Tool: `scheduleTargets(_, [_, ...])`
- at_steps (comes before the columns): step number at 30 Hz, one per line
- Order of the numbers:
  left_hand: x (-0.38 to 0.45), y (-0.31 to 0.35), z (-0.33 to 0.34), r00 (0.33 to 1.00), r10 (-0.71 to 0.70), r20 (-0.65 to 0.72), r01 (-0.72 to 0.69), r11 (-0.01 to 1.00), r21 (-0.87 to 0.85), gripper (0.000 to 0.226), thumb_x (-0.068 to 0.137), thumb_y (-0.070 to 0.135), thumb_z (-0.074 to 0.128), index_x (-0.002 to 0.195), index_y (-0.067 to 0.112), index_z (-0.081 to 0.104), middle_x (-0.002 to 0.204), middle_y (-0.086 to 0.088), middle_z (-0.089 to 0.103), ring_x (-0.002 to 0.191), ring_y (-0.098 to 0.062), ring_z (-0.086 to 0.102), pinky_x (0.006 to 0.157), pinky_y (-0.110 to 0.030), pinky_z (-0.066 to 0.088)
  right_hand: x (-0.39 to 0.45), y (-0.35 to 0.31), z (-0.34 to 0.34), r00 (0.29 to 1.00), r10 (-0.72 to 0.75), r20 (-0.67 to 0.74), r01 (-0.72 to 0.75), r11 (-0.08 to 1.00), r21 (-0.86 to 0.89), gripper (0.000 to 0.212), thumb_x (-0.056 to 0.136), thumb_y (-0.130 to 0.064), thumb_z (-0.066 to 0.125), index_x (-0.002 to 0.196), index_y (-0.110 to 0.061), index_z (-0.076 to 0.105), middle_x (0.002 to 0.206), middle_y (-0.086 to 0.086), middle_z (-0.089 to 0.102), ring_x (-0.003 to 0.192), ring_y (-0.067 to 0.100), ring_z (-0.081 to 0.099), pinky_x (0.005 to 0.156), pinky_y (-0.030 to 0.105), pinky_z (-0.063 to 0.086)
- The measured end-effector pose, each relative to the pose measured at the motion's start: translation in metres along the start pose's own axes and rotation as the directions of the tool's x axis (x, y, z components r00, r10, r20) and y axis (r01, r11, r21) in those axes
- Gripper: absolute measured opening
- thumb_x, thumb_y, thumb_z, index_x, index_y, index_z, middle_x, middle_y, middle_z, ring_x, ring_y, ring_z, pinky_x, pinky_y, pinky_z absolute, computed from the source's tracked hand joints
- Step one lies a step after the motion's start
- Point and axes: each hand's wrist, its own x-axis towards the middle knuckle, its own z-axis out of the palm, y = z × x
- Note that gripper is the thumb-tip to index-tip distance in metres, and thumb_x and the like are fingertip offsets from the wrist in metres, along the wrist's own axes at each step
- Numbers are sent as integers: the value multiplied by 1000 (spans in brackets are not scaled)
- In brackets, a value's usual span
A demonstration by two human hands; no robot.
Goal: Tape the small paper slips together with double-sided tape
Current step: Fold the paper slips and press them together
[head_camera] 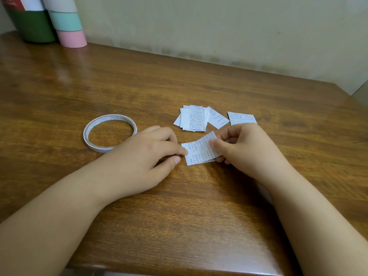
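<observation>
Two small printed paper slips (199, 150) lie overlapped on the wooden table, between my hands. My left hand (147, 152) pinches their left edge with thumb and forefinger. My right hand (245, 148) pinches the right slip, thumb on top. A pile of several more slips (194, 118) lies just behind, with one slip (218, 120) leaning off it and a single slip (242, 118) to the right. A white roll of double-sided tape (109, 132) lies flat to the left, touching my left hand's back.
The brown wooden table (179, 216) meets a beige wall at the back. Two cylinders stand at the back left corner: a green one (33, 26) and a white, mint and pink one (67, 22). The table's near edge runs along the bottom.
</observation>
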Motion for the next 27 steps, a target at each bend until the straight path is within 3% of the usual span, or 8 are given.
scheduleTargets(7, [1,0,2,1000,-3,-13,3,1000,13,45,85,47,34,107,31,70,92,17,50,90,4,40,76,-6,31,-2,0,-4,1000,2,11,-2,1000,29,16,86,-28,66,74,-18,67,55,-7,68,45,0,58,48,11,45])
scheduleTargets(12, [1,0,2,1000,-6,-12,6,1000,11,46,84,49,34,107,32,70,92,19,48,94,3,42,78,-5,32,1,5,-14,999,-34,-35,32,997,-68,26,84,-32,67,62,-19,66,50,-10,59,41,-1,47,39,8,32])
scheduleTargets(17, [2,1,2,1000,-1,-9,2,1000,12,46,85,49,34,107,31,70,91,19,48,92,4,42,76,-10,33,1,6,-15,999,-14,43,19,993,-116,23,84,-29,68,63,-19,65,40,-16,52,38,-2,44,36,7,30])
scheduleTargets(27, [1,2,1,1000,2,-11,-2,1000,6,47,84,48,35,107,29,71,92,16,51,90,4,40,82,-2,30,3,8,-14,998,-28,53,35,991,-130,25,84,-29,68,62,-18,66,39,-18,52,40,-2,44,38,8,32])
